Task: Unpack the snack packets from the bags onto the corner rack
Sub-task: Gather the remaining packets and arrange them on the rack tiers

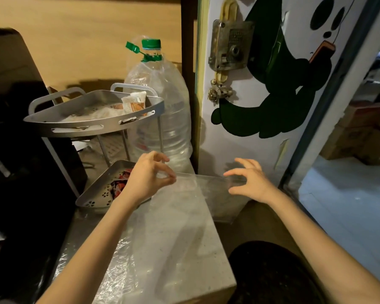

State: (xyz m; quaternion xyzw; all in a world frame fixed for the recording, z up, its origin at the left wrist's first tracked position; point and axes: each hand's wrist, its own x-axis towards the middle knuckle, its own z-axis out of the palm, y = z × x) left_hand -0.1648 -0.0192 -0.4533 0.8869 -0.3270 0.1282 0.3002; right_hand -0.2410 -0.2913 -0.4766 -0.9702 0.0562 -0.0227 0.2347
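While the rack [92, 119] stands at the left of the surface [206, 249], its top tier already carries a pale packet [134, 102] leaning on the back rail, with flatter white packets lying beside it. Lower down, the bottom tier [101, 189] holds red packets [121, 185], partly hidden by the left forearm. Behind the rack is a big water bottle [160, 110] with a green cap.

Moving right, the left hand [149, 178] pinches the top edge of a clear bag [180, 216], thumb and forefinger closed on the film. The bag hangs stretched between both hands and drapes down over the surface; it looks empty, though glare makes that hard to confirm. The right hand [248, 183] has its fingers spread and curled at the bag's other corner; whether it truly grips the film I cannot tell.

To do this step well, I would judge: hold the mouth open, check that nothing remains inside, then put the bag aside clear of the rack so loose film does not drag packets off the bottom tier. At far right stands a painted door [261, 84].
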